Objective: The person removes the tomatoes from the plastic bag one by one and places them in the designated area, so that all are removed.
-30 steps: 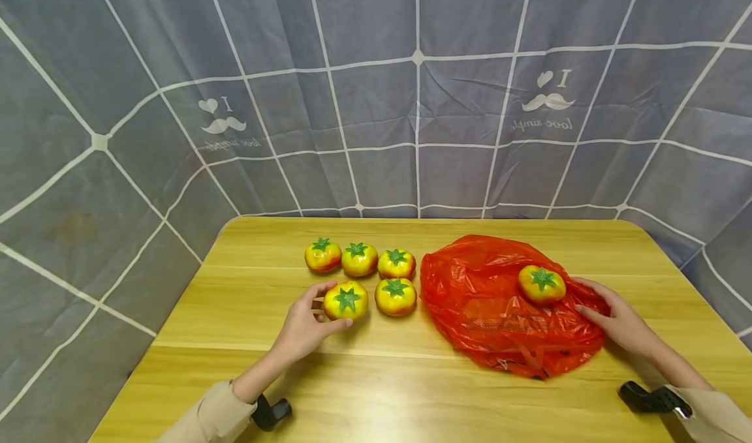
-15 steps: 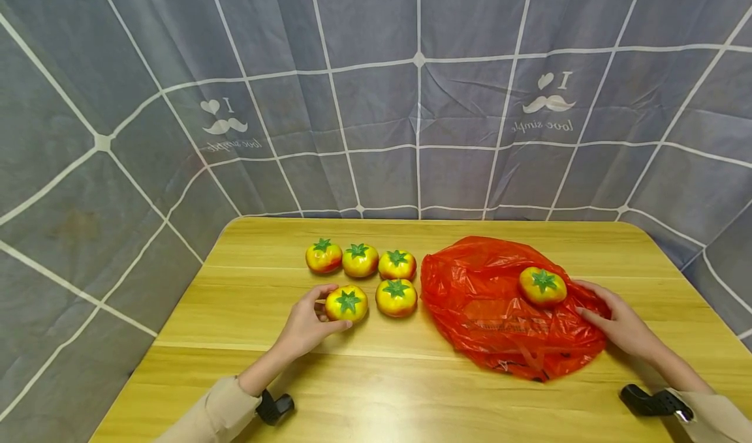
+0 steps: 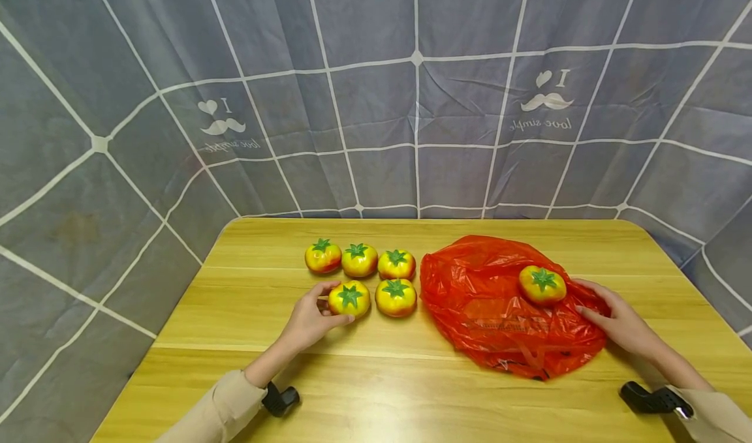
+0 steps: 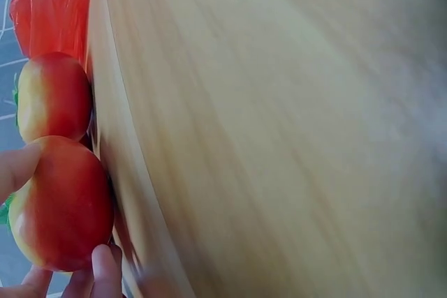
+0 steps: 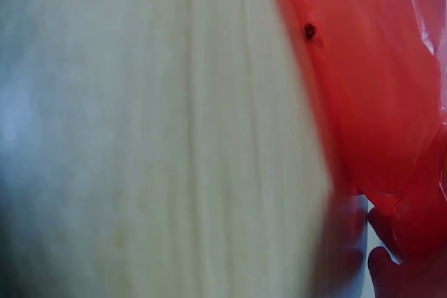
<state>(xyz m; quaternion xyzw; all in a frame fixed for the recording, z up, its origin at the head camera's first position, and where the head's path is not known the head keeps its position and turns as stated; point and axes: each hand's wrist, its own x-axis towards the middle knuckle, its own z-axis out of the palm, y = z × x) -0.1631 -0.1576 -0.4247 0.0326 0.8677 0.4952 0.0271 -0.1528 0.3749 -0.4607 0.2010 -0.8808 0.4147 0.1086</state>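
In the head view my left hand [image 3: 313, 314] holds a yellow-red tomato [image 3: 350, 299] with a green leafy top, thumb at the near side and fingers round the far and left side. Right beside it sits another tomato [image 3: 396, 297]; the left wrist view shows the held tomato [image 4: 64, 204] up against this neighbour [image 4: 56, 97]. At the right my right hand [image 3: 619, 322] grips the edge of a crumpled red plastic bag [image 3: 470, 299], thumb over the plastic. A tomato [image 3: 542, 286] lies on the bag, near that hand.
Behind the held tomato stands a row of three more tomatoes [image 3: 360, 260]. Everything rests on a wooden table [image 3: 376, 378]. A grey curtain with white lines [image 3: 376, 104] hangs along the table's back and sides.
My left hand has shifted the held tomato slightly right and away from me, closer to its neighbour. My right hand and the bag have stayed in place.
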